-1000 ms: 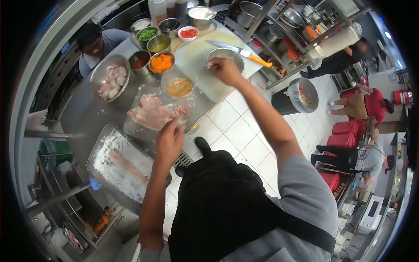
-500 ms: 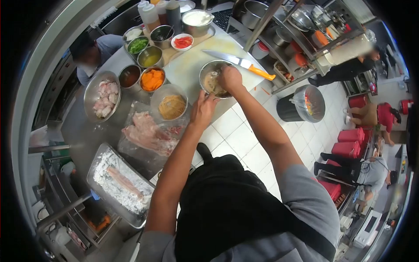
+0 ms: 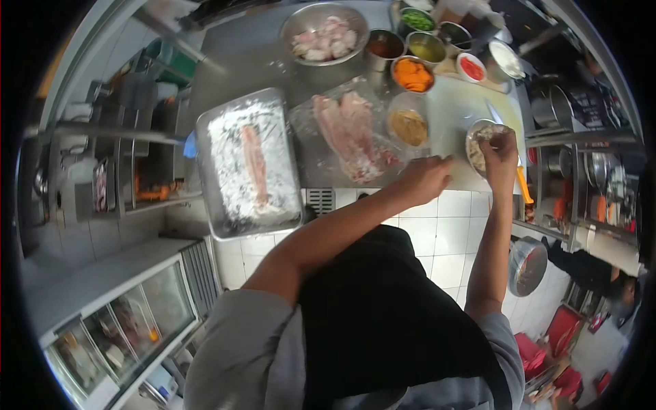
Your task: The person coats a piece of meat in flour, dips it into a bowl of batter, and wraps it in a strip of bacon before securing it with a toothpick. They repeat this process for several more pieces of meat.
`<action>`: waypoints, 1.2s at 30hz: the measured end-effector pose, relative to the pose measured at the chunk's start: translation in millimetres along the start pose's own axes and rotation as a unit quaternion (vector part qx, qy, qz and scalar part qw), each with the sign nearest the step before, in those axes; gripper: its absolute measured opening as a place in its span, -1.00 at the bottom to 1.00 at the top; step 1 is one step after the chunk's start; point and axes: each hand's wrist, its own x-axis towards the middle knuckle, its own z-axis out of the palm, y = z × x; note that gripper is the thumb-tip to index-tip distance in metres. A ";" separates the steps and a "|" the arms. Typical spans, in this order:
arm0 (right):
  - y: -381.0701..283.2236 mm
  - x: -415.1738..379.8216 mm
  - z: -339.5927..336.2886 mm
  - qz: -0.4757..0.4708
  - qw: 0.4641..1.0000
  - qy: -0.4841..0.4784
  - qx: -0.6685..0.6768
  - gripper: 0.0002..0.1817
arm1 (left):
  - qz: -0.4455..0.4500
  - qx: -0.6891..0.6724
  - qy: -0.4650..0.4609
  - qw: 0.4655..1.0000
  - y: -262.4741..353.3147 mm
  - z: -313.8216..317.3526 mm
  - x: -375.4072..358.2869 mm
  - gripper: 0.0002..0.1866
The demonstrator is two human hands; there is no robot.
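Observation:
At the right end of the worktable, my right hand (image 3: 501,152) is over a small metal bowl (image 3: 471,154), its fingers bunched together and dipping toward the pale, wet-looking mixture inside. Whatever those fingers pinch is hidden. My left hand (image 3: 429,179) hovers apart from the bowl, near the front edge of the white cutting board (image 3: 447,113); it looks empty, with fingers stretched to the right and slightly blurred. A knife with an orange handle (image 3: 524,184) lies beyond the bowl. Left of the board is a clear tub of toothpicks (image 3: 410,128).
Raw meat (image 3: 350,133) lies on plastic. A tray of white flour (image 3: 225,147) holds a meat strip (image 3: 254,164). Behind are a bowl of meat pieces (image 3: 328,37), orange slices (image 3: 413,74) and red strips (image 3: 471,67). A bin (image 3: 527,266) stands at right.
My left hand has let go of the bowl's rim and moved left. My right hand stays at the bowl. The head view has turned left, bringing the flour tray more into view.

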 end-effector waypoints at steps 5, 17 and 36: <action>-113.9 -54.1 113.3 -0.062 0.967 -0.238 0.066 -0.71 | -0.208 -0.057 0.115 0.970 -55.8 -158.7 -142.4 -0.91; -145.6 -132.4 380.3 -0.357 0.771 -0.455 -0.267 -0.76 | -0.238 0.187 0.085 0.949 -123.5 -241.5 -293.6 -0.57; -136.8 -168.0 371.4 -0.314 0.852 -0.337 -0.249 -0.82 | -0.184 0.118 0.062 0.974 -152.3 -242.1 -301.2 -0.80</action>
